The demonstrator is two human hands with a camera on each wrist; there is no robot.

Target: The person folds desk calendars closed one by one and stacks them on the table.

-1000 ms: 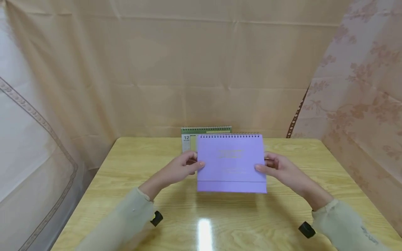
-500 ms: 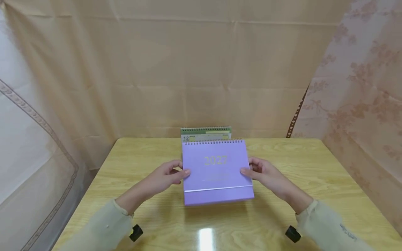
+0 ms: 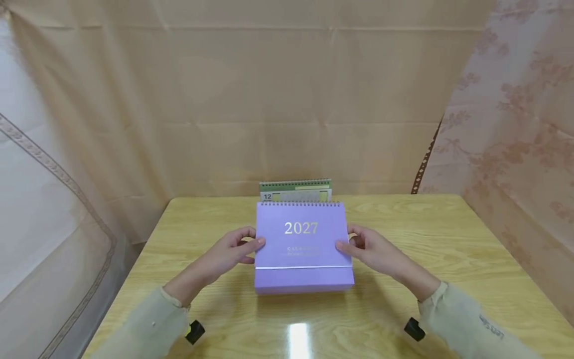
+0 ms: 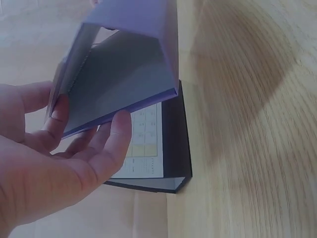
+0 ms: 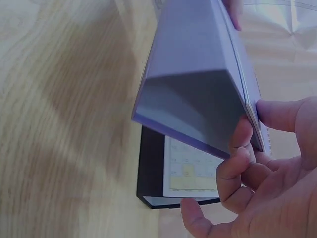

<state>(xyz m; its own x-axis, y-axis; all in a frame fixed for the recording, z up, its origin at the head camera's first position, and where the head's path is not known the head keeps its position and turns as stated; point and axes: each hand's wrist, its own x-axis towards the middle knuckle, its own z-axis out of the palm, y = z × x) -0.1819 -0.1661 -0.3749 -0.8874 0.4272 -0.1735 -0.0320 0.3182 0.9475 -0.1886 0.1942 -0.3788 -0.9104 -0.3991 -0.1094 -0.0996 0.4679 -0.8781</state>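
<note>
A purple spiral-bound desk calendar (image 3: 302, 239) with a gold "2027" on its cover is held between both hands. My left hand (image 3: 233, 249) pinches its left edge, thumb on the front and fingers behind. On the opposite edge my right hand (image 3: 369, 249) pinches in the same way. Both wrist views show the purple stand's hollow triangular inside and its base (image 4: 153, 101) tilted, apart from the tabletop. Behind it stands a second desk calendar (image 3: 296, 188) with a green top and a "12". Its dark base (image 5: 151, 163) shows below the purple one; most of its page is hidden in the head view.
The wooden table (image 3: 202, 214) has a bright light reflection near its front. A beige curtain (image 3: 291, 99) hangs behind the far edge, with patterned cloth (image 3: 515, 124) at the right. Small black devices (image 3: 195, 332) sit at both wrists.
Both hands have brought the purple calendar left and lower, toward the person. Its cover has tilted so that the "2027" reads clearly. More of the green calendar's top shows. Both grips stay the same.
</note>
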